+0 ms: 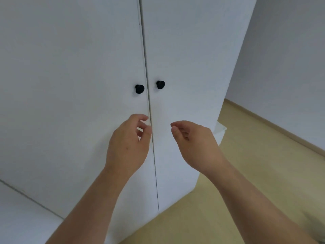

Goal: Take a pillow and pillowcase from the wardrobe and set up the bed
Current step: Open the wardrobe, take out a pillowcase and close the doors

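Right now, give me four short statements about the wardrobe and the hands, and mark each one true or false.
1. Both doors of the wardrobe are shut. True.
2. The left hand has its grip closed on the left knob. False: it hovers below the knob, fingers loosely curled, holding nothing.
3. The right knob is black. True.
4. The right hand holds a pillowcase. False: it is empty.
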`<state>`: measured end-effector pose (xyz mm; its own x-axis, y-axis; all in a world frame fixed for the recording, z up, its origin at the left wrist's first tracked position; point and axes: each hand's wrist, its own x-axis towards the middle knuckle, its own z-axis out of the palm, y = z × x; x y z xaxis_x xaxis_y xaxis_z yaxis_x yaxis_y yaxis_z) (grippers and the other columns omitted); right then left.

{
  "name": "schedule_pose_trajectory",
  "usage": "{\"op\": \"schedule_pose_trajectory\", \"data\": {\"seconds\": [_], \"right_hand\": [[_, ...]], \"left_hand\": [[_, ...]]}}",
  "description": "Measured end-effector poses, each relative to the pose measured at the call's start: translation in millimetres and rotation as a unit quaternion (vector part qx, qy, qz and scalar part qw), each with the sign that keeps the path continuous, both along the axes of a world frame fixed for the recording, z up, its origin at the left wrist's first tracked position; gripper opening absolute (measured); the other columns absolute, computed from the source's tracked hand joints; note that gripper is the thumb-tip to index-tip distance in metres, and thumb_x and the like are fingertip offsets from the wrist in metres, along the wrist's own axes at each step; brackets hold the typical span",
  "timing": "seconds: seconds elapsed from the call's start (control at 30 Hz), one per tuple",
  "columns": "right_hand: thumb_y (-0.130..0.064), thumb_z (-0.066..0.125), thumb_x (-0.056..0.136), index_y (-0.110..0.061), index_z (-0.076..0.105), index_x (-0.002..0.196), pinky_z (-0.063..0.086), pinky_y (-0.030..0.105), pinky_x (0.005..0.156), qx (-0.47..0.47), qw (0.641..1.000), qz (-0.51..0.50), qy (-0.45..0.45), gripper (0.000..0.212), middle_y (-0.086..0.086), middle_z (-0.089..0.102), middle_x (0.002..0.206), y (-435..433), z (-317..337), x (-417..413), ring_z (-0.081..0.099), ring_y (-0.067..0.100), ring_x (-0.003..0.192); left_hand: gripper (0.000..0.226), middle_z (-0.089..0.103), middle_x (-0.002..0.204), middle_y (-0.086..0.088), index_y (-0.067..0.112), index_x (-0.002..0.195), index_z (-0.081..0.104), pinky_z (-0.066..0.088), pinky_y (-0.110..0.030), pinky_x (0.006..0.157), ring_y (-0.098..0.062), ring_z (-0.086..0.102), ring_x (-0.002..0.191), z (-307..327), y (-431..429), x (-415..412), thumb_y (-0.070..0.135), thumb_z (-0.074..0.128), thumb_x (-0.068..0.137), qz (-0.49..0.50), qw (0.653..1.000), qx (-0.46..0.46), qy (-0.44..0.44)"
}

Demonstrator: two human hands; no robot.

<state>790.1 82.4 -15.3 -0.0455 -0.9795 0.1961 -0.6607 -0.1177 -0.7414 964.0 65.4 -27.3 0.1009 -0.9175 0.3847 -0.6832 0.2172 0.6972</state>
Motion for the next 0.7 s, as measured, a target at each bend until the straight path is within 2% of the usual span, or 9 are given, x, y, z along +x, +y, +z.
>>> {"op": "schedule_pose_trajectory", "data": {"seconds": [0.07, 0.17, 0.23, 0.37, 0.43, 0.53, 0.7], "right_hand": [[-0.036, 0.049, 0.102, -0.026, 0.064, 0.129, 0.046, 0.016, 0.094, -0.004, 1.0, 0.001, 0.004, 0.033, -0.013, 0.071, 0.118, -17.1, 3.3, 4.9, 0.064, 0.001, 0.109], [-0.035, 0.048, 0.102, -0.024, 0.06, 0.134, 0.043, 0.014, 0.094, -0.018, 1.0, 0.003, 0.006, 0.036, -0.011, 0.069, 0.122, -37.3, 9.3, 10.7, 0.063, 0.004, 0.113], [-0.035, 0.047, 0.103, -0.024, 0.059, 0.136, 0.043, 0.014, 0.094, -0.022, 1.0, 0.013, 0.005, 0.037, -0.011, 0.069, 0.124, -45.5, 11.7, 11.5, 0.063, 0.005, 0.114], [-0.036, 0.046, 0.103, -0.024, 0.057, 0.138, 0.044, 0.016, 0.096, -0.02, 0.999, 0.038, 0.004, 0.039, -0.011, 0.068, 0.126, -56.8, 12.9, 4.9, 0.062, 0.005, 0.115], [-0.035, 0.046, 0.103, -0.024, 0.057, 0.138, 0.043, 0.016, 0.096, -0.021, 0.998, 0.051, 0.004, 0.039, -0.011, 0.067, 0.126, -61.9, 13.9, -0.7, 0.061, 0.005, 0.117], [-0.034, 0.046, 0.103, -0.023, 0.057, 0.138, 0.039, 0.013, 0.094, -0.027, 0.996, 0.08, 0.002, 0.039, -0.01, 0.067, 0.127, -64.7, 14.6, -9.5, 0.06, 0.005, 0.117], [-0.034, 0.046, 0.103, -0.023, 0.056, 0.138, 0.038, 0.015, 0.095, -0.023, 0.988, 0.15, 0.0, 0.038, -0.009, 0.065, 0.13, -61.2, 16.8, -22.9, 0.059, 0.007, 0.12]], "left_hand": [[0.036, 0.064, 0.108, 0.013, 0.03, 0.131, 0.054, 0.055, -0.032, 0.084, -0.008, 0.065, 0.091, 0.7, -19.6, 0.7, 0.029, 0.061, 0.096, 0.015, 0.999, -0.029, 0.02], [0.054, 0.056, 0.12, 0.007, 0.029, 0.144, 0.041, 0.055, -0.034, 0.088, -0.012, 0.062, 0.101, 4.2, -47.5, -4.8, 0.026, 0.064, 0.095, 0.022, 0.996, -0.047, 0.068], [0.058, 0.055, 0.124, 0.005, 0.029, 0.146, 0.039, 0.056, -0.036, 0.09, -0.014, 0.062, 0.104, 9.2, -61.1, -11.2, 0.024, 0.065, 0.094, 0.022, 0.994, -0.059, 0.089], [0.05, 0.059, 0.127, 0.006, 0.022, 0.141, 0.047, 0.05, -0.025, 0.091, -0.009, 0.063, 0.102, 17.6, -74.8, -25.0, 0.02, 0.063, 0.094, 0.048, 0.994, -0.078, 0.06], [0.047, 0.062, 0.121, 0.008, 0.023, 0.134, 0.052, 0.049, -0.023, 0.089, -0.01, 0.064, 0.099, 19.9, -76.3, -27.6, 0.009, 0.059, 0.09, 0.075, 0.992, -0.082, 0.059], [0.061, 0.064, 0.118, 0.008, 0.023, 0.13, 0.056, 0.049, -0.021, 0.087, -0.014, 0.067, 0.096, 20.7, -71.8, -30.2, -0.009, 0.045, 0.079, 0.089, 0.989, -0.073, 0.088], [0.074, 0.064, 0.118, 0.007, 0.026, 0.132, 0.057, 0.044, -0.009, 0.08, -0.013, 0.067, 0.094, 21.0, -52.3, -44.0, -0.014, 0.037, 0.074, 0.121, 0.985, -0.067, 0.106]]}}
